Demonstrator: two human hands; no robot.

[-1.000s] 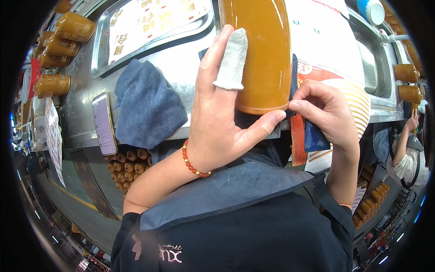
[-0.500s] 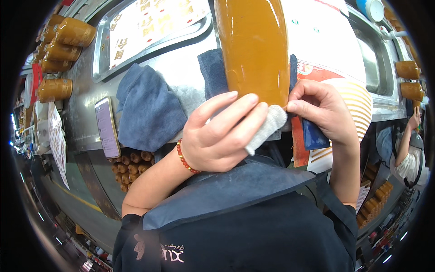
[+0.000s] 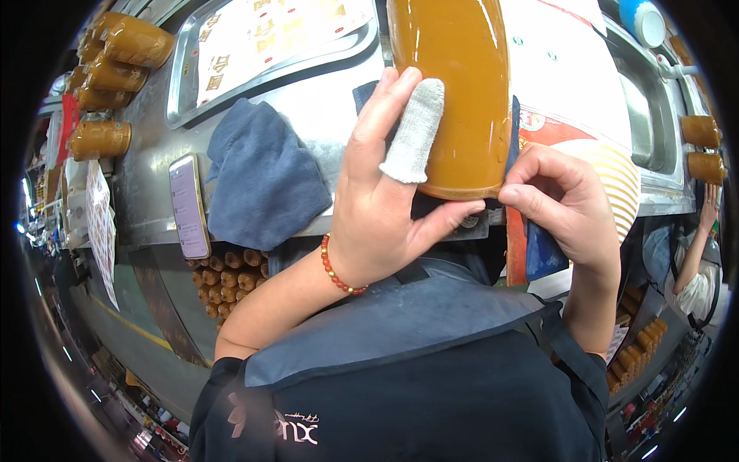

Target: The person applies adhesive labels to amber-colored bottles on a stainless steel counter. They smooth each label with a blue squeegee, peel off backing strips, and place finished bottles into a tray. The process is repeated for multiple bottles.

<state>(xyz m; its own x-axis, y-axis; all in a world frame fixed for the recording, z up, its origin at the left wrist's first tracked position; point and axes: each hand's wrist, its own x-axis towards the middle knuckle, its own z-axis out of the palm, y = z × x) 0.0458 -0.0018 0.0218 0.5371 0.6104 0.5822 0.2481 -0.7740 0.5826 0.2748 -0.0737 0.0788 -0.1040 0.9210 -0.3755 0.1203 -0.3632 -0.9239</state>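
A large glossy amber-brown vessel [image 3: 466, 108] lies on its side, its rounded near end toward me, on a dark blue folded cloth [image 3: 513, 127]. My left hand [image 3: 389, 165] rests along its left side with fingers stretched out and the thumb reaching under the near end. A whitish knitted finger sleeve [image 3: 416, 131] covers one finger of that hand. At the right corner of the near edge, my right hand [image 3: 558, 200] pinches thumb and forefinger together. What lies between those fingertips is too small to make out.
Left of the vessel are a crumpled blue towel [image 3: 265, 181], a phone [image 3: 188, 208] and a metal tray [image 3: 175, 92] holding a sheet of gold decals [image 3: 269, 38]. Amber jars [image 3: 115, 73] are stacked farther left. A sink [image 3: 654, 115] and another person's arm [image 3: 697, 246] show at right.
My left hand has moved up from the vessel's near end to its left side, its fingers straightening and thumb coming into sight. The right hand still pinches at the corner.
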